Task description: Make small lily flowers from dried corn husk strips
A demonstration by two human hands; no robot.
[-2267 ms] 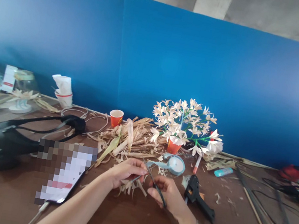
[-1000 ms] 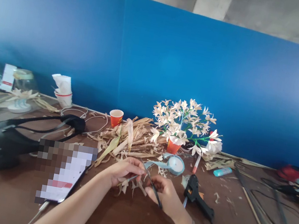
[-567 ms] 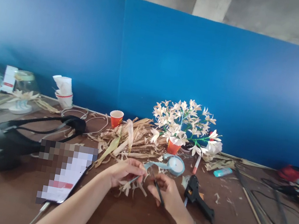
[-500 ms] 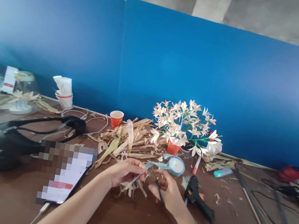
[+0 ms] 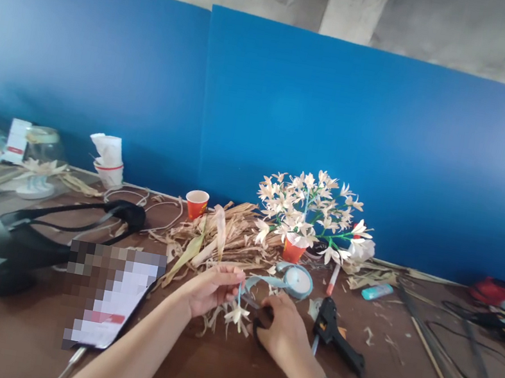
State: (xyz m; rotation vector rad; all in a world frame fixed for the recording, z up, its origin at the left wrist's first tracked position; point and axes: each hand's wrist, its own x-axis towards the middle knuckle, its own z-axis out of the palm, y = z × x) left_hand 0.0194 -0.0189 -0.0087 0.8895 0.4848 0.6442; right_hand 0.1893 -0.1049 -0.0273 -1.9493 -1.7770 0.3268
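My left hand (image 5: 218, 288) pinches the thin pale-blue stem of a small cream flower (image 5: 237, 317), which hangs petals down below the fingers. A strip of light-blue tape runs from near these fingertips to its roll (image 5: 298, 282) on the table. My right hand (image 5: 284, 325) is closed around the dark handles of scissors (image 5: 261, 329). Their blades point left toward the flower's stem; I cannot tell if they touch it. Shredded husk scraps lie under the flower.
A red paper cup (image 5: 295, 248) holding many cream flowers stands behind my hands, beside a heap of dried husks (image 5: 229, 237). A black glue gun (image 5: 337, 334) with a cord lies at right. A phone (image 5: 120, 302) and a black headset (image 5: 27, 247) lie at left.
The flower has swung downward and slightly right in my left hand. My right hand has turned, bringing the scissors' blades round to point left toward the stem.
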